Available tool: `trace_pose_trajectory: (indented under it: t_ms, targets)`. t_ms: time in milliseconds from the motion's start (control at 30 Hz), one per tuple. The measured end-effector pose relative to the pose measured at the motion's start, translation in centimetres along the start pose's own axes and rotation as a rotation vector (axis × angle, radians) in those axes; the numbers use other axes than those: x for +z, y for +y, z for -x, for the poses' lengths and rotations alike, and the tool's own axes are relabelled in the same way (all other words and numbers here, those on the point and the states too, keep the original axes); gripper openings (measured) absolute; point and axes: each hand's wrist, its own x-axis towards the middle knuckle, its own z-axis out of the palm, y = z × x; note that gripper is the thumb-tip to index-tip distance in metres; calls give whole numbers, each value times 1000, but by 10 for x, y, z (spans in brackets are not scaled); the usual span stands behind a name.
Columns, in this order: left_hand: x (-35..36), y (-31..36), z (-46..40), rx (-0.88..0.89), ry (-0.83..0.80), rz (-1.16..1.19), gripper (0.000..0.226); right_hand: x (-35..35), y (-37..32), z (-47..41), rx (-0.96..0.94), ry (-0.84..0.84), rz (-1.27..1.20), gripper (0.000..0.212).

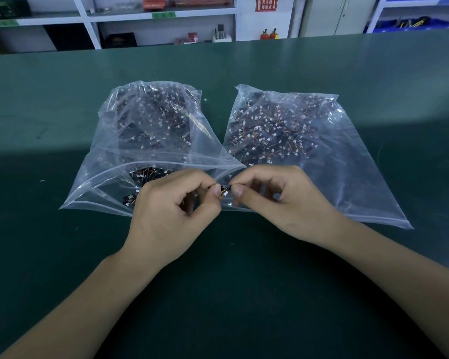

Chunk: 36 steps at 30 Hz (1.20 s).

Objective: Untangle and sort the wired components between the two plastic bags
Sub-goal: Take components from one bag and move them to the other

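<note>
Both hands pinching one tiny wired component point(226, 190) right at the left bag's point(109, 177) mouth: left hand point(171, 211), right hand point(275, 200).

Two plastic bags point(151, 130), two hands point(171, 206)

A red wall sign point(266, 4) carries white Chinese characters reading 灭火器存放点 beside a downward arrow; green shelf labels point(163, 15) are illegible.
</note>
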Motion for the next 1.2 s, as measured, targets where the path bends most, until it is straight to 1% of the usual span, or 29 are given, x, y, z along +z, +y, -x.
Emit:
trace_pose_trajectory:
  t_ms: [167, 233, 333, 400, 467, 533, 700, 833, 933, 1033, 1200]
  targets:
    - [1, 0, 1, -8, -1, -18, 16, -1, -1, -1, -31, -23, 34, 7]
    - [0, -1, 1, -17, -2, -16, 17, -5, 0, -2, -62, -29, 108, 4]
    - [-1, -3, 2, -32, 37, -22, 21, -9, 4, -4, -118, -94, 426, 27]
    - [-2, -5, 2, -48, 50, -11, 27, -13, 6, -5, -125, -133, 510, 37]
    - [-3, -5, 2, -52, 39, -10, 28, -16, 8, -6, -133, -141, 505, 41]
    - [-3, -6, 2, -29, 8, -29, 23, -17, 9, -6, -140, -125, 504, 42]
    - [-1, -6, 2, 66, -39, -28, 11, -15, 13, -5, -158, -14, 492, 39]
    - [1, -10, 2, 88, -38, -56, 6, -18, 12, -7, -195, 46, 486, 38]
    - [2, -11, 1, 84, -18, -106, 5, -18, 13, -7, -216, 60, 481, 38]
    - [4, -10, 1, 64, 3, -166, 8, -16, 13, -6, -226, 58, 481, 38]
    - [9, -2, 1, 89, -4, -381, 16, -16, 13, -7, -227, 52, 483, 38]
